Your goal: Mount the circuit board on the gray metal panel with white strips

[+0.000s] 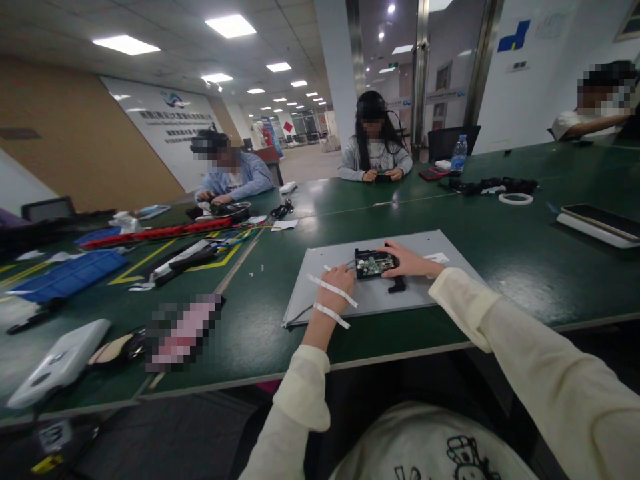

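Note:
A black plastic housing [370, 253] with a green circuit board [369, 265] exposed inside rests on a grey panel [420, 290]. My right hand [407, 259] grips the housing's right side, thumb and fingers around its edge. At the left end, my left hand [341, 283] has its fingers curled together on the thin wires [351, 264] that run into the housing. White strips [333, 315] cross the back of that hand and its wrist. A dark cable [300, 313] trails from under the hand to the panel's left corner. Below the housing juts a black handle-like part [397, 285].
On the left lie a blue tray [70, 277], a white device [59, 363] and a blurred pink item [187, 333]. Two people sit across the green table [250, 300], another at far right. Farther right are a water bottle [459, 157], a tape roll [515, 199] and a phone [603, 220].

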The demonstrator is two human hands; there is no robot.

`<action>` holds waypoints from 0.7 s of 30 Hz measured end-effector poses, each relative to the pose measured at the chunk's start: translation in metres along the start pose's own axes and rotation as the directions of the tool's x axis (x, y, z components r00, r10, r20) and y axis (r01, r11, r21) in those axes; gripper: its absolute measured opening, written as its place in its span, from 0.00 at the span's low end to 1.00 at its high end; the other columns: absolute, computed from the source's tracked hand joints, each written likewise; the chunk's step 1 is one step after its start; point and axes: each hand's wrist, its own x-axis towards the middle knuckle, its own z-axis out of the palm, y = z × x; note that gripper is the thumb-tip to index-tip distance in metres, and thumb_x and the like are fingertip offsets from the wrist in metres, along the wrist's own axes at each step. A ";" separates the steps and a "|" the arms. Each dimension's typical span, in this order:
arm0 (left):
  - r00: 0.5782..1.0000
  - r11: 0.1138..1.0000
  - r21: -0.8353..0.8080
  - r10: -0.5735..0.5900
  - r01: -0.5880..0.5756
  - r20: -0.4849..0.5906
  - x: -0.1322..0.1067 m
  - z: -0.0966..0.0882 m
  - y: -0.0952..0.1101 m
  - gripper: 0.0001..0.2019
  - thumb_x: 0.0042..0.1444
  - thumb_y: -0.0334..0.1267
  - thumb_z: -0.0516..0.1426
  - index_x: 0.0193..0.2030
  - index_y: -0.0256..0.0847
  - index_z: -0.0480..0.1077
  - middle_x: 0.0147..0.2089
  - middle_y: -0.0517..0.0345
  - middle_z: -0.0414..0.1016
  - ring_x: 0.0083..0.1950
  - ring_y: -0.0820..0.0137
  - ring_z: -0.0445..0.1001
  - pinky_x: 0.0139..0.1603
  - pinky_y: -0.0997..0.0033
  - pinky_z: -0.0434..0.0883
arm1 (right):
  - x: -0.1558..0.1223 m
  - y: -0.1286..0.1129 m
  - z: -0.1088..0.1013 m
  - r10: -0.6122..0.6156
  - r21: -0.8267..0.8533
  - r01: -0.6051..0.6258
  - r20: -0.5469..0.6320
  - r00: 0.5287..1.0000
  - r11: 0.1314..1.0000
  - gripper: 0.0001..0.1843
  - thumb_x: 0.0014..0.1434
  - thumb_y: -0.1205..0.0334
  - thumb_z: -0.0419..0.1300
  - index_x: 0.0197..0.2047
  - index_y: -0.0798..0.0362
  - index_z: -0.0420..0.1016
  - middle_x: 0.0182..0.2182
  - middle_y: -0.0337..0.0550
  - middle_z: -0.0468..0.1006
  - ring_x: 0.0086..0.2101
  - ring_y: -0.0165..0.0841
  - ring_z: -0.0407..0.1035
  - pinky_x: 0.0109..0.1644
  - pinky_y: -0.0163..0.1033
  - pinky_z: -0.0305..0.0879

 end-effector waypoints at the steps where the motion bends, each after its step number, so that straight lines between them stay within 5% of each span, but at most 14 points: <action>1: 1.000 1.000 0.008 0.003 -0.003 0.008 0.001 0.000 0.000 0.12 0.63 0.32 0.48 0.44 0.36 0.73 0.45 0.45 0.73 0.48 0.60 0.73 0.49 0.61 0.68 | 0.000 0.000 0.000 -0.003 0.000 0.003 0.002 1.000 1.000 0.48 0.48 0.39 0.67 0.67 0.45 0.58 0.69 0.50 0.46 0.65 0.50 0.49 0.66 0.53 0.49; 11: 0.993 0.996 -0.017 -0.094 0.093 -0.068 -0.012 -0.004 -0.012 0.15 0.64 0.30 0.43 0.44 0.36 0.71 0.42 0.46 0.74 0.45 0.62 0.75 0.45 0.65 0.69 | -0.002 -0.004 -0.002 0.018 0.001 -0.018 0.008 1.000 1.000 0.48 0.48 0.38 0.66 0.68 0.43 0.58 0.69 0.49 0.46 0.65 0.51 0.48 0.67 0.54 0.48; 21: 0.993 0.989 -0.123 -0.069 0.081 0.100 -0.016 0.005 -0.019 0.13 0.63 0.31 0.47 0.46 0.38 0.72 0.46 0.47 0.77 0.46 0.63 0.76 0.46 0.67 0.70 | -0.001 -0.004 -0.003 0.016 -0.016 -0.016 0.014 1.000 1.000 0.43 0.48 0.38 0.66 0.64 0.44 0.64 0.68 0.47 0.46 0.65 0.51 0.48 0.68 0.55 0.47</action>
